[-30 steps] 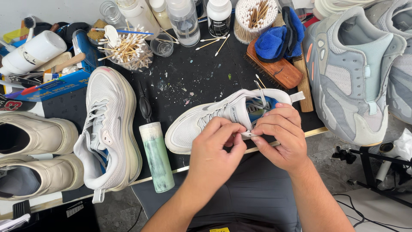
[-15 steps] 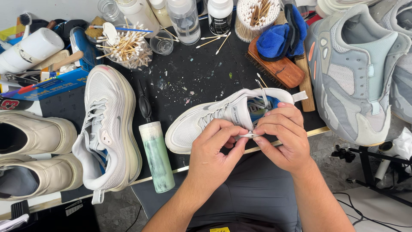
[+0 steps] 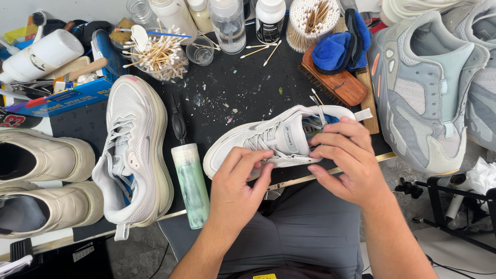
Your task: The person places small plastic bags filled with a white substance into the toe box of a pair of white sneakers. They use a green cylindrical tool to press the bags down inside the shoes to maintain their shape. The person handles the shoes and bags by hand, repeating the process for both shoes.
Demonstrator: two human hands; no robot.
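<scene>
Head view showed both hands, left hand (image 3: 240, 178) and right hand (image 3: 346, 160), curled closed on a light, soft white sneaker (image 3: 268, 139), best gripped by its sole.

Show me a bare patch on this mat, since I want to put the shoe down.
One free patch of black mat lies between the upright white sneaker, the bottles and the wooden brush. The back row, the left edge with beige shoes and the right side with the grey sneaker are crowded.

A grey sneaker (image 3: 423, 93), wooden brush (image 3: 333, 80) and blue cloth (image 3: 336, 49) lie nearby.
</scene>
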